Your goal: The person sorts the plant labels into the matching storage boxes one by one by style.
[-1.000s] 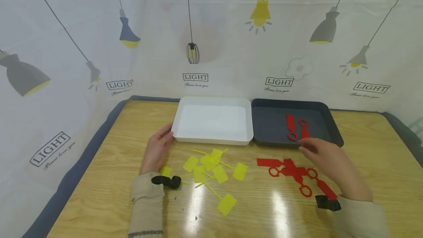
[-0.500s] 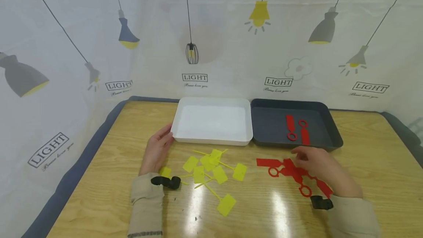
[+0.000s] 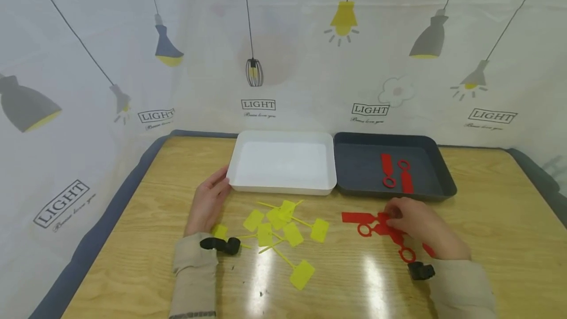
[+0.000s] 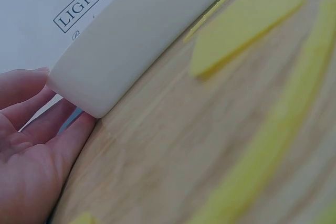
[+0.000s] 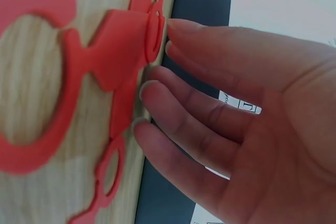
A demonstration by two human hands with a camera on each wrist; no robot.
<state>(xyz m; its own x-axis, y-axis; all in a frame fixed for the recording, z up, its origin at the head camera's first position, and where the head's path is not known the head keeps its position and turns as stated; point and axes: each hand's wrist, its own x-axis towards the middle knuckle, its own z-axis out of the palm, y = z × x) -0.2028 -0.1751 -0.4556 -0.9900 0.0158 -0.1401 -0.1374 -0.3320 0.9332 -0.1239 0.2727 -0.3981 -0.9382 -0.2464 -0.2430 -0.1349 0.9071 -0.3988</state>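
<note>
1. Red tags [image 3: 406, 182], two of them, lie in the dark tray [image 3: 359, 166]; that part looks begun only. The red pile [image 3: 395, 236] remains on the table [image 3: 155, 240], and every yellow tag [image 3: 265, 234] in sight lies outside the white tray [image 3: 283, 191].
2. Left wrist: the left hand [image 4: 34, 156] touches the white tray's corner, fingers loosely extended, perhaps steadying it.
3. Right wrist: the right hand [image 5: 270, 129] has thumb and fingertips at the red pile's edge; whether they pinch one, I cannot tell.

table [image 3: 336, 284]: white tray [image 3: 283, 161], dark tray [image 3: 359, 166], yellow tags [image 3: 264, 235], red tags [image 3: 357, 217], number unclear.
</note>
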